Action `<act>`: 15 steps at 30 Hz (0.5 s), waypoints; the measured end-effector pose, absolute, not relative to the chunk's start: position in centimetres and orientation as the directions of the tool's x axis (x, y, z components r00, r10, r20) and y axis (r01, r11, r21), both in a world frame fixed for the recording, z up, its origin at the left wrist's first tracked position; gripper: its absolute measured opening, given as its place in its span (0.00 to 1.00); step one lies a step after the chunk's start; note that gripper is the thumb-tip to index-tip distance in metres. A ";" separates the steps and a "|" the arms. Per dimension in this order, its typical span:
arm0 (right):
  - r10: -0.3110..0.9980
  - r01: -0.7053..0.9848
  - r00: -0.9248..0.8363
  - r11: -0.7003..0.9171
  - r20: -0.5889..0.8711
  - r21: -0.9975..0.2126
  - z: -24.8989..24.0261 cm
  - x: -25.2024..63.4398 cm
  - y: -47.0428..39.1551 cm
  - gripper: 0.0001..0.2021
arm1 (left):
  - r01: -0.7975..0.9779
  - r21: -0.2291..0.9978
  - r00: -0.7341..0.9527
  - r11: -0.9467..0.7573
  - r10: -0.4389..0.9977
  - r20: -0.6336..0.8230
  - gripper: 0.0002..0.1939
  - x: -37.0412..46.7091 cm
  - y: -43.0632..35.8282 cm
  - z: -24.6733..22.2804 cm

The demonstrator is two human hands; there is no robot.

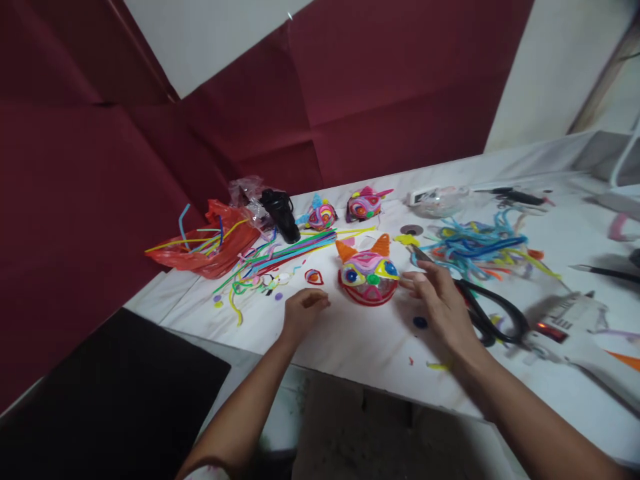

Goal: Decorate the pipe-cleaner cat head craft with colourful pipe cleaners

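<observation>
A cat face point(370, 277) made of coiled pipe cleaners sits on the white tabletop, with orange ears, blue-and-yellow eyes, a green nose and a red rim. To its left, my left hand point(304, 313) hovers near the table with loosely bent fingers and nothing visible in them. My right hand point(440, 300) is at the face's right side, fingers apart and tips close to its edge; I cannot tell whether they touch. Beside my right hand lie black-handled scissors point(500, 310), partly hidden by it. A small red-rimmed coiled eye point(314, 277) lies above my left hand.
A glue gun point(560, 327) with a red light lies at right. Behind it is a pile of pipe cleaners point(475, 243). Two finished-looking faces, one blue-eared point(321, 215) and one pink point(365, 205), stand at the back. A red plastic bag point(215, 250) and black bottle-like object point(280, 213) stand left.
</observation>
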State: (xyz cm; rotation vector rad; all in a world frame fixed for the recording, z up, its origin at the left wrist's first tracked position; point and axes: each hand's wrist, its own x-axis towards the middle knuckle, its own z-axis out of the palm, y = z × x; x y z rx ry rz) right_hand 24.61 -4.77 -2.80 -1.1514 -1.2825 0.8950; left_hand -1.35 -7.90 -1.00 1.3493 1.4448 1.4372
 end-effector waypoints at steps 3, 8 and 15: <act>0.967 0.096 0.105 0.221 0.230 -0.971 -2.8 24.6 -4.8 0.25 | 0.255 0.957 -0.268 -0.136 0.941 0.205 0.12 -1.8 -9.4 -1.2; 0.972 0.093 0.099 0.205 0.214 -0.974 -2.6 24.5 -5.0 0.26 | 0.356 0.928 -0.313 -0.107 0.922 0.226 0.09 -2.3 -11.1 -1.4; 0.970 0.129 0.142 0.180 0.198 -0.975 -1.6 24.7 -5.7 0.28 | 0.487 0.872 -0.366 -0.053 0.894 0.259 0.11 -3.0 -12.2 -1.9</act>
